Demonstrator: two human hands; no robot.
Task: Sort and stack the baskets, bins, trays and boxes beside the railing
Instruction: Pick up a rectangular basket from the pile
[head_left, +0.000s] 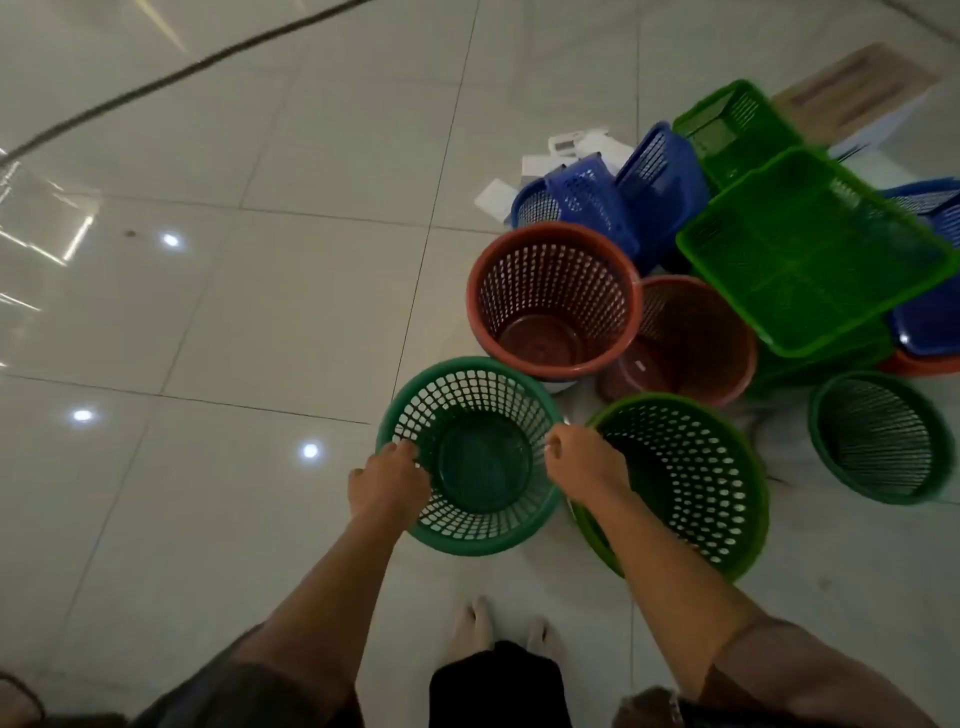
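A round teal-green perforated basket (480, 462) stands on the tiled floor in front of me. My left hand (387, 480) grips its left rim and my right hand (584, 462) grips its right rim. Just right of it stands a brighter green round basket (691, 483), partly behind my right forearm. Beyond them are two reddish-brown round bins (553, 301) (691, 340), and a dark green slotted basket (880, 436) at the far right. A green rectangular tray (810, 249) lies tilted on top of the pile, with blue baskets (613, 200) and another green basket (732, 127) behind.
White boxes (566, 150) and a cardboard box (857, 88) lie behind the pile. Glossy tiled floor (234, 312) stretches to the left. A dark line (171, 78) crosses the floor at upper left. My feet (493, 629) are at the bottom centre.
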